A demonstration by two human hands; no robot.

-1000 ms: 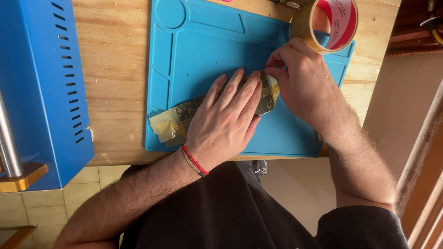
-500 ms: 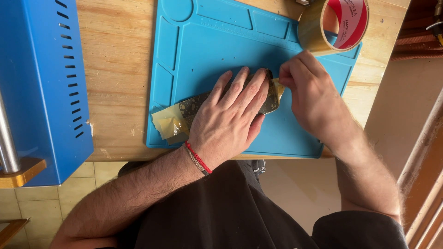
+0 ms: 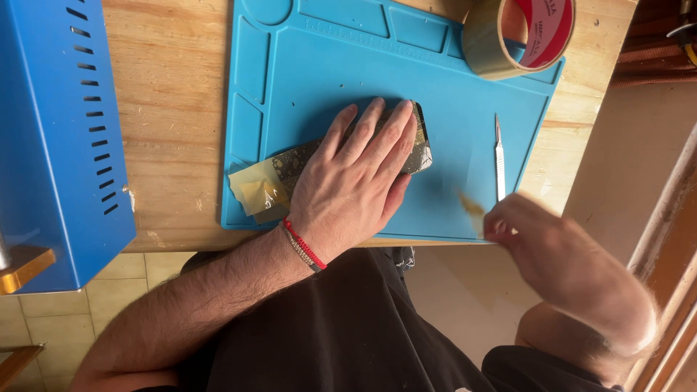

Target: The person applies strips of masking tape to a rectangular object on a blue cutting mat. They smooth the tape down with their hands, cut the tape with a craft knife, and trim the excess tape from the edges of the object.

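Note:
My left hand [image 3: 356,181], with a red cord bracelet at the wrist, lies flat with its fingers spread on a dark phone-like slab [image 3: 422,151] wrapped in yellowish tape [image 3: 254,190]. The slab rests on a blue work mat [image 3: 327,65]. My right hand [image 3: 552,254] is blurred off the mat's near right corner. It pinches a small brownish piece of tape [image 3: 472,207] between its fingertips, well apart from the slab.
A thin metal scalpel [image 3: 499,156] lies on the mat's right side. A roll of brown tape [image 3: 508,36] stands at the mat's far right corner. A blue vented metal box [image 3: 51,131] sits at the left on the wooden table [image 3: 174,109].
My right hand has left the slab's right end and swung toward me and to the right, with a piece of tape in its fingers. The scalpel now shows. My left hand stays pressed down.

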